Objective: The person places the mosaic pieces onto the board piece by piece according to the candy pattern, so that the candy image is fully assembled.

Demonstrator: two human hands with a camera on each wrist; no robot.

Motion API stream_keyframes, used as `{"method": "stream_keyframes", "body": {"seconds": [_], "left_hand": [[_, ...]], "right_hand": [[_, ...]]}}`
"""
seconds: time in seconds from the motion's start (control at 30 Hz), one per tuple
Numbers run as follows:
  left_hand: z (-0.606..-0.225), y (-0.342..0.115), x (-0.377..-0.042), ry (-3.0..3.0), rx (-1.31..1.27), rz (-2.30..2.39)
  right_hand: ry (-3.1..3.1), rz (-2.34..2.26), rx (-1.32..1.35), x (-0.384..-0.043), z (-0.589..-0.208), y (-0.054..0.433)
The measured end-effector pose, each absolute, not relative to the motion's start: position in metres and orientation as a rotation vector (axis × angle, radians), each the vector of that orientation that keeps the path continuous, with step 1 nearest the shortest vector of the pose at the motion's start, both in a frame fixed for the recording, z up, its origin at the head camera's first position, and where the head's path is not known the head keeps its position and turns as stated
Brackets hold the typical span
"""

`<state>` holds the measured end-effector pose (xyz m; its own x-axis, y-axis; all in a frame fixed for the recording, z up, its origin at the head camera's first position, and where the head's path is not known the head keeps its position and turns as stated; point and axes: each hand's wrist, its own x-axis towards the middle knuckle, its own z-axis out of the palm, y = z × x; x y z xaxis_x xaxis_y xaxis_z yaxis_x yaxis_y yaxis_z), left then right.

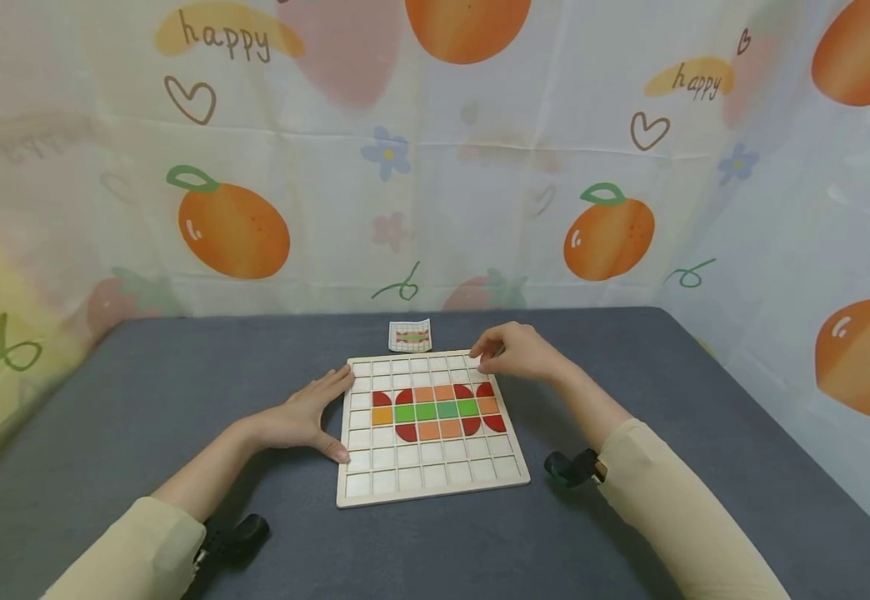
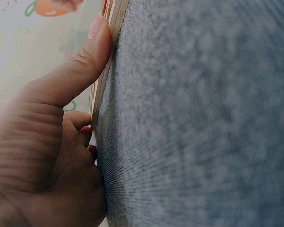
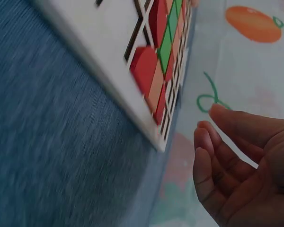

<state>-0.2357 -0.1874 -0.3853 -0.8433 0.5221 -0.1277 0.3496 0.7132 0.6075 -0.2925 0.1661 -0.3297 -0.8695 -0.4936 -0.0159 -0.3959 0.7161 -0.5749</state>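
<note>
A pale wooden grid board (image 1: 390, 479) lies on the table. Across its middle rows sit red rounded pieces (image 1: 406, 432), salmon squares (image 1: 450, 428), green squares (image 1: 426, 412) and an orange square (image 1: 382, 416). Along the board's left side, my left hand (image 1: 296, 419) rests with its fingers spread; the thumb (image 2: 83, 66) touches the edge in the left wrist view. Over the board's far right corner hovers my right hand (image 1: 516, 350). Its fingers (image 3: 203, 175) are loosely bent, and nothing shows between them and the thumb in the right wrist view.
Just behind the board lies a small card (image 1: 409, 336) printed with a coloured grid pattern. The dark grey table (image 1: 142, 400) reaches back to a hanging cloth (image 1: 330, 225) with oranges and hearts, which also runs along the right.
</note>
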Motion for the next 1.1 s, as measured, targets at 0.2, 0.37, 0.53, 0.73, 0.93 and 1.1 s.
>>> {"method": "stream_keyframes", "body": {"seconds": [0.2,0.37,0.53,0.73,0.93,1.1], "left_hand": [[-0.386,-0.188,-0.236,2.625,0.688,0.852],[-0.388,-0.189,-0.237,2.622,0.685,0.858],[-0.39,-0.189,-0.238,2.622,0.683,0.854],[-0.39,-0.189,-0.24,2.625,0.697,0.847],[-0.389,-0.189,-0.24,2.629,0.693,0.844],[-0.389,-0.189,-0.24,2.626,0.684,0.844]], "right_hand": [[2.734,-0.83,-0.716,-0.286,-0.33,0.197],[2.74,-0.777,-0.692,-0.28,-0.333,0.223],[2.721,-0.757,-0.638,-0.274,-0.337,0.255],[2.622,-0.799,-0.569,-0.263,-0.345,0.297],[2.474,-0.846,-0.533,-0.249,-0.347,0.33],[2.359,-0.885,-0.58,-0.239,-0.347,0.348]]}}
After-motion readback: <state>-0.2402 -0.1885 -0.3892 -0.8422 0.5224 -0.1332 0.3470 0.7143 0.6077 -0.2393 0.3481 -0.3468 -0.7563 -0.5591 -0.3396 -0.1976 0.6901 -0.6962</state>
